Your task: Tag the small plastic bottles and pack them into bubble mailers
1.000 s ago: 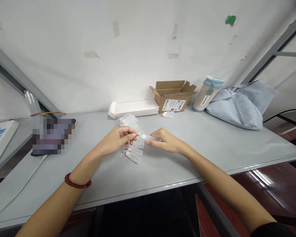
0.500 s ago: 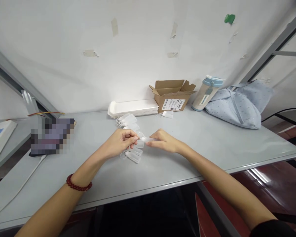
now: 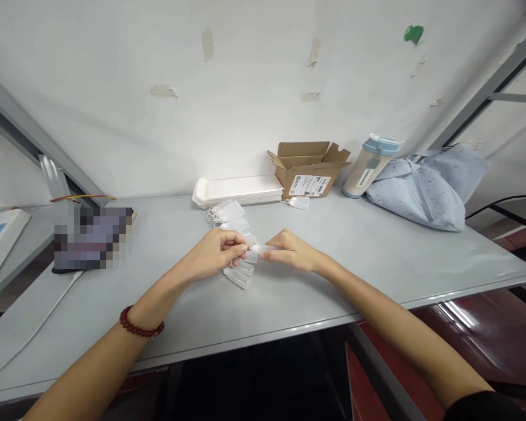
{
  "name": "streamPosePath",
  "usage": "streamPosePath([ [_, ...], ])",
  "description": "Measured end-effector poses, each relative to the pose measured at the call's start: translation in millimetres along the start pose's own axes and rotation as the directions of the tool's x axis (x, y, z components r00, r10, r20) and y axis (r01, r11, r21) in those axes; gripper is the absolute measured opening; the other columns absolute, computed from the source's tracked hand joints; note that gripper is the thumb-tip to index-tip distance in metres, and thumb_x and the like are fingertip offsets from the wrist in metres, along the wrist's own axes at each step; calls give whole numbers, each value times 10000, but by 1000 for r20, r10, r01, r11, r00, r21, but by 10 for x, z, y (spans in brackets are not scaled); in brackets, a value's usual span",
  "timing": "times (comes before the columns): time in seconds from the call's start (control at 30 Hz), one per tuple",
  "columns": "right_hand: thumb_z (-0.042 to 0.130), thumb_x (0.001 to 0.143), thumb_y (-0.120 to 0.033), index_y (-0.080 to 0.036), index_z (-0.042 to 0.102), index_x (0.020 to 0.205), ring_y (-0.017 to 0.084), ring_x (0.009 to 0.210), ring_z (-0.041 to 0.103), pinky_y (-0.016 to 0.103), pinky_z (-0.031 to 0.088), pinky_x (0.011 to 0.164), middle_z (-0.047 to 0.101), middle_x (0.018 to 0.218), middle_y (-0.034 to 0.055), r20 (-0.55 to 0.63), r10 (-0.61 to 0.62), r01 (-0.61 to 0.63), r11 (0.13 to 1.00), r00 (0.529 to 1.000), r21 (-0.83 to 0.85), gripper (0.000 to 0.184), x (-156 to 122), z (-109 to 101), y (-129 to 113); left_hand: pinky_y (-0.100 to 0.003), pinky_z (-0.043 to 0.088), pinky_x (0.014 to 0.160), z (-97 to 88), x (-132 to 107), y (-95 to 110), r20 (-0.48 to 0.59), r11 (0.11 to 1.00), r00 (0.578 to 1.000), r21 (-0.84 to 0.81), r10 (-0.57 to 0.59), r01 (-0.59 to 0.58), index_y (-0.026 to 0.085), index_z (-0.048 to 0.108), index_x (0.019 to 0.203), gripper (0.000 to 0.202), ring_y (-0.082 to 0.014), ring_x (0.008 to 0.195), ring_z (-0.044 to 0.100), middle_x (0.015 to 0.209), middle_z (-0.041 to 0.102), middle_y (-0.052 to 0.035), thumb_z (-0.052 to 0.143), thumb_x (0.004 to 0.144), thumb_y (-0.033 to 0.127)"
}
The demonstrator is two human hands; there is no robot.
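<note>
My left hand [image 3: 214, 252] and my right hand [image 3: 289, 250] meet above the middle of the grey table [image 3: 377, 257]. Both pinch the same small clear plastic tag [image 3: 258, 249], the right hand on its body and the left fingertips on its near end. Under my left hand lies a row of several similar clear tags [image 3: 236, 273], and more tags [image 3: 228, 214] continue toward the wall. A red bead bracelet [image 3: 140, 327] circles my left wrist.
Against the wall stand a stack of white trays [image 3: 239, 190], an open cardboard box [image 3: 309, 169] with one loose tag [image 3: 298, 203] before it, a blue-lidded bottle [image 3: 368, 166] and a pale blue bag [image 3: 425, 187]. A blurred dark object [image 3: 92, 237] with a white cable [image 3: 35, 333] lies at left.
My hands stayed together on the tag, the left fingertips shifting slightly along its end. The view has nudged a little.
</note>
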State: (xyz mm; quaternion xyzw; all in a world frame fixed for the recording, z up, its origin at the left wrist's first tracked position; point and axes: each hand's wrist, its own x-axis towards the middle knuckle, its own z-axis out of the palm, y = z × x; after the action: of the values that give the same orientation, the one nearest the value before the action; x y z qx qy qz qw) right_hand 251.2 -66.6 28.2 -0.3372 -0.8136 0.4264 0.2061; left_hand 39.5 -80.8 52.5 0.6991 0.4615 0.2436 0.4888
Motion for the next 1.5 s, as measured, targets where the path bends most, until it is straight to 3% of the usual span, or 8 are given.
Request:
streamPosePath([
  [0.3, 508, 850, -461, -192, 252, 545, 52, 511, 195, 238, 157, 480, 209, 551, -60, -100, -29, 23, 998, 995, -60, 480, 4, -18, -22, -260, 433, 555, -146, 26, -38, -8, 999, 1000, -41, -8, 8, 163, 649, 784, 291, -113, 571, 532, 711, 619, -24, 554, 828, 434],
  [0.83, 469, 871, -465, -193, 265, 545, 52, 501, 202, 239, 169, 480, 221, 539, -61, -41, -45, 43, 997, 998, -58, 471, 6, 44, 10, -221, 347, 501, -50, 13, 8, 7, 994, 999, -98, -45, 45, 152, 600, 677, 202, -82, 502, 470, 550, 526, 36, 625, 780, 324],
  [1.03, 417, 902, -470, -198, 281, 560, 62, 489, 234, 249, 206, 512, 259, 520, -63, -49, -87, 72, 965, 995, -252, 458, 30, 56, 7, -218, 357, 509, -67, 25, -3, -8, 995, 999, -90, -48, 47, 152, 611, 691, 186, -75, 488, 456, 549, 529, 38, 620, 793, 308],
  [1.2, 452, 899, -439, -199, 390, 694, 100, 562, 346, 249, 262, 566, 431, 644, -24, -217, -104, -13, 879, 971, -477, 321, 68, 55, 72, -211, 334, 491, -186, 49, -67, -81, 995, 996, -102, -29, 21, 152, 656, 757, 173, -58, 483, 423, 636, 582, 17, 640, 779, 323],
  [1.33, 457, 890, -356, -185, 482, 888, 146, 682, 463, 263, 342, 632, 528, 805, 31, -379, -58, -139, 871, 924, -472, 173, 91, -62, 203, -213, 324, 494, -333, 34, -96, -177, 997, 984, -71, -35, 22, 155, 677, 753, 171, -64, 500, 415, 630, 583, 11, 653, 765, 324],
  [1.5, 462, 849, -270, -187, 514, 844, 194, 809, 514, 297, 402, 686, 556, 843, 65, -555, -92, -195, 878, 827, -437, 98, 117, -368, 481, -229, 286, 488, -437, -14, -55, -198, 996, 976, 7, -88, 91, 169, 666, 700, 161, -67, 491, 374, 629, 581, 16, 653, 750, 322],
])
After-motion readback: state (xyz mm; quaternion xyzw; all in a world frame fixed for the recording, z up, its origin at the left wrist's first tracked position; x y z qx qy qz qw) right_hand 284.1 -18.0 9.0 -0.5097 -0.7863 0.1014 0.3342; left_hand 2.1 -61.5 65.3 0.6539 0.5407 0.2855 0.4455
